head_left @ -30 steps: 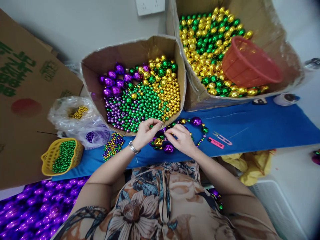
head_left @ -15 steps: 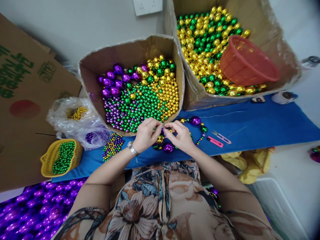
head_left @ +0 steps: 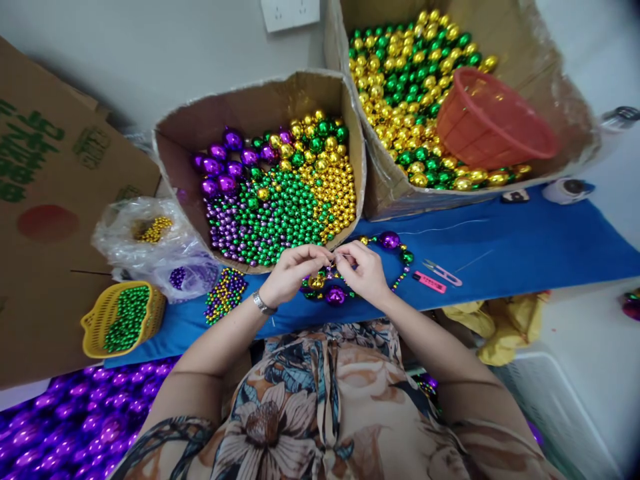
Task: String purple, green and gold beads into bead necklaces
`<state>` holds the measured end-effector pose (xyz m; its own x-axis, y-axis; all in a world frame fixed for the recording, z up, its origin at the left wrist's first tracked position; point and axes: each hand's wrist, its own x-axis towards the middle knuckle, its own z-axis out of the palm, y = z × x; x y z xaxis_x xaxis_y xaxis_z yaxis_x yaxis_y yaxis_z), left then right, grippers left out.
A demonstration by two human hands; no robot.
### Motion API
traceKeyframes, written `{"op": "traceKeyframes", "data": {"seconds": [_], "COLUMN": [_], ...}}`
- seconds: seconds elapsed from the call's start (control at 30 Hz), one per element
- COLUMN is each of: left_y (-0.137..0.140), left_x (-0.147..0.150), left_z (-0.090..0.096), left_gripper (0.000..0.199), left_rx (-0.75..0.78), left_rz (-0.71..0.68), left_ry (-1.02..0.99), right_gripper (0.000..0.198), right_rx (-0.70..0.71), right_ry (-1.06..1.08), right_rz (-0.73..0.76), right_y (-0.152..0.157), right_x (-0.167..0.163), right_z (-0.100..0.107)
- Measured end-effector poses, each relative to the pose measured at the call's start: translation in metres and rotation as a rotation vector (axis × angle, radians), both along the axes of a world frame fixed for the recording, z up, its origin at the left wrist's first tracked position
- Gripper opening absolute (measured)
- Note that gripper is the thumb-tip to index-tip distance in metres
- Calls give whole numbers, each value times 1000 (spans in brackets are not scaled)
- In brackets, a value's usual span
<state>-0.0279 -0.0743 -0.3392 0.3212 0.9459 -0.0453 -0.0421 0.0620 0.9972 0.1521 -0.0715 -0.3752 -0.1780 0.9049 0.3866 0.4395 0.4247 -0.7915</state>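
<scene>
My left hand (head_left: 296,272), with a metal watch at the wrist, and my right hand (head_left: 364,272) meet fingertip to fingertip at the front edge of a bead box. Both are closed in a pinch on the thin thread of a bead necklace (head_left: 404,272); the thread is barely visible. Purple, gold and green beads of the necklace lie in a loop on the blue cloth, partly hidden beneath my hands. A large purple bead (head_left: 335,295) shows just below the fingers. Right of the loop lie pink-handled thread snips (head_left: 443,272) and a pink box cutter (head_left: 430,283).
Directly ahead stands a cardboard box (head_left: 175,107) of mixed beads; another box (head_left: 385,190) behind right holds beads and a red basket (head_left: 493,123). At left are plastic bags (head_left: 135,230), a yellow basket (head_left: 95,337) of green beads and a small bead pile (head_left: 225,293). A thread spool (head_left: 569,191) stands far right.
The pinched fingertips have shifted slightly right, and my left fingers reach out straighter. My right fingers have drawn up. The whole view has tilted a little; the necklace loop stays on the cloth.
</scene>
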Motion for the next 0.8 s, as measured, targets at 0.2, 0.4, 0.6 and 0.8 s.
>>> {"op": "traceKeyframes", "data": {"seconds": [0.2, 0.4, 0.6, 0.8], "left_y": [-8, -16, -25, -33], "left_x": [7, -6, -17, -22], "left_z": [-1, 8, 4, -2], "left_gripper": [21, 25, 22, 27], "left_rx": [-180, -221, -280, -391], "left_rz": [63, 56, 103, 188], "left_ry": [-257, -321, -362, -359], "right_gripper": [18, 30, 43, 44], "right_rx": [82, 195, 244, 141], "right_ry": [-154, -413, -580, -568], "right_rz": [90, 41, -38, -195], "right_y": [4, 24, 31, 41], "right_x": [9, 48, 69, 82], "right_z": [-5, -29, -54, -72]}}
